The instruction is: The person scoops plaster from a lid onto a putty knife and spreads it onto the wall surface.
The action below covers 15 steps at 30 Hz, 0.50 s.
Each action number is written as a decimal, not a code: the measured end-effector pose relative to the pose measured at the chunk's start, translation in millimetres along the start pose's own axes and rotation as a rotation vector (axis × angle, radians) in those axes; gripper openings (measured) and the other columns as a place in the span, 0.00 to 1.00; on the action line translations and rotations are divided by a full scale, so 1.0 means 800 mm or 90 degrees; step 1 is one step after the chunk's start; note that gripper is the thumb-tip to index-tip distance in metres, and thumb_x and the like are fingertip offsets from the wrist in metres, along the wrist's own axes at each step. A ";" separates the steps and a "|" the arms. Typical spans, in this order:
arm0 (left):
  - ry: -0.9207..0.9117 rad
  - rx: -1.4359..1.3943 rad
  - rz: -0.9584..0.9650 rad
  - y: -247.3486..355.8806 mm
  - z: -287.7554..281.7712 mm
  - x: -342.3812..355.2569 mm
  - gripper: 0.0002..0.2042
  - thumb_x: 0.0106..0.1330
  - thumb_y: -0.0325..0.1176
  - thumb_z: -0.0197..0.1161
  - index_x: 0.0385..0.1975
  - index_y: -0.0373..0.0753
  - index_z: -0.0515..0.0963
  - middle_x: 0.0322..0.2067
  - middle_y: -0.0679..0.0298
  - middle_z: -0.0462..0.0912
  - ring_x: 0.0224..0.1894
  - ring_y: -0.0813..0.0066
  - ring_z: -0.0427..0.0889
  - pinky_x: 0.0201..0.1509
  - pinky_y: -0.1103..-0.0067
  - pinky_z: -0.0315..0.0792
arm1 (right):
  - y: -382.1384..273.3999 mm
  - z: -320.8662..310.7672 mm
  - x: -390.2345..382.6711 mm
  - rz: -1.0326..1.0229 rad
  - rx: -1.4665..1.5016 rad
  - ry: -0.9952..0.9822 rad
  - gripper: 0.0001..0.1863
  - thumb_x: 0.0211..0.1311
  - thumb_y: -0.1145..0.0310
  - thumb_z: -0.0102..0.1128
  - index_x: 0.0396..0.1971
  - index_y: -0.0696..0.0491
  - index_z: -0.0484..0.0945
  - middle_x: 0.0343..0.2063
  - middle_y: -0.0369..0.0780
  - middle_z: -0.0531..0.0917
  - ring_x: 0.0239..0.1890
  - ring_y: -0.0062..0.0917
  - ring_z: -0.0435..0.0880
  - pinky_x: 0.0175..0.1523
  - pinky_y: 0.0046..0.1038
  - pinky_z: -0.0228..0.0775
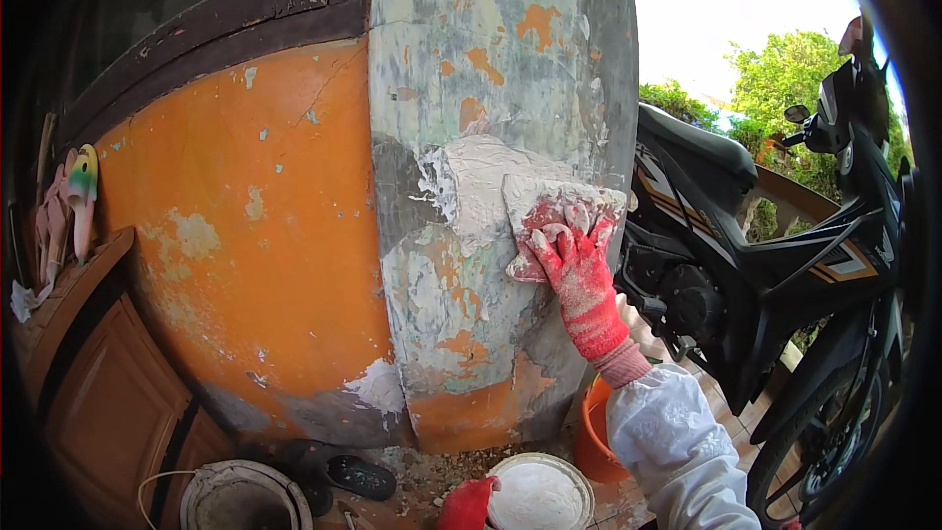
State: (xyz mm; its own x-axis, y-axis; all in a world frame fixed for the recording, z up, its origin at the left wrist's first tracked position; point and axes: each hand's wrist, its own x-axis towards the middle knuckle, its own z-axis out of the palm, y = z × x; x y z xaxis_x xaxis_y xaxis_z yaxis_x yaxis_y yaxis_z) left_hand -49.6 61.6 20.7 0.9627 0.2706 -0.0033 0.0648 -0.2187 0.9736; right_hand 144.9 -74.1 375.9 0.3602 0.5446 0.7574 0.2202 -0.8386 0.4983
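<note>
Red-gloved hands sit at two heights: the right hand [579, 280] is raised to the pillar [442, 324], and the left hand [468, 506] is low down beside a tub [588, 493]. The pillar rises straight ahead, its face a worn mix of grey, pale green and orange. To its left is the orange wall [265, 216], and to its right stands a black motorbike [706, 206]. Smaller than these, a brown cabinet [123, 363] is at the far left. An orange bucket [597, 432] is by the pillar's foot, with the round tub of white paste [535, 496] near it.

A rough white patch [481, 177] covers the middle of the pillar. Flat against the patch's right side is a paste-smeared plate [520, 198], so the patch lies mostly left and upper left of it. The plate's upper edge runs nearly level, dipping slightly to the right; its long axis is hard to tell because the glove hides part of it. The right hand is on the plate, fingers partly spread over its outer face, while the left is far below. Only part of the left glove shows, at the tub's left edge; I cannot tell whether it grips the rim or how its fingers are set.
</note>
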 end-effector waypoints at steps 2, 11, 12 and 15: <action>0.002 0.000 -0.024 0.004 0.004 0.004 0.19 0.70 0.48 0.47 0.39 0.39 0.79 0.33 0.60 0.79 0.39 0.72 0.74 0.47 0.74 0.67 | -0.003 0.001 -0.005 -0.003 0.001 0.001 0.28 0.55 0.70 0.51 0.59 0.47 0.64 0.52 0.42 0.70 0.62 0.39 0.63 0.66 0.56 0.45; 0.059 0.078 0.079 0.026 -0.004 -0.011 0.18 0.69 0.47 0.48 0.36 0.39 0.78 0.30 0.59 0.78 0.36 0.67 0.75 0.45 0.72 0.68 | 0.018 -0.052 -0.024 -0.017 0.155 0.051 0.33 0.47 0.73 0.55 0.59 0.44 0.65 0.51 0.42 0.69 0.63 0.40 0.60 0.68 0.49 0.48; 0.049 0.072 0.085 0.040 -0.001 -0.013 0.18 0.69 0.47 0.48 0.36 0.39 0.78 0.30 0.59 0.78 0.36 0.67 0.75 0.45 0.72 0.68 | 0.025 -0.058 -0.017 -0.003 0.140 0.082 0.33 0.45 0.74 0.55 0.58 0.45 0.66 0.50 0.42 0.69 0.62 0.40 0.62 0.67 0.48 0.49; 0.036 -0.047 0.108 0.057 -0.006 -0.016 0.18 0.70 0.46 0.47 0.37 0.39 0.79 0.31 0.59 0.78 0.37 0.67 0.75 0.45 0.72 0.68 | 0.023 -0.066 0.015 -0.004 0.134 0.131 0.33 0.45 0.74 0.55 0.58 0.45 0.66 0.50 0.42 0.70 0.60 0.40 0.65 0.67 0.48 0.50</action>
State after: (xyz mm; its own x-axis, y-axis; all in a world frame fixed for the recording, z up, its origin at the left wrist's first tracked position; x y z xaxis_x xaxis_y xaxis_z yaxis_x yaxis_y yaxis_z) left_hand -60.5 52.4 66.2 0.9416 0.2889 0.1728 -0.1184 -0.1962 0.9734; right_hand 104.9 -82.1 416.3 0.1715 0.5226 0.8351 0.4124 -0.8080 0.4209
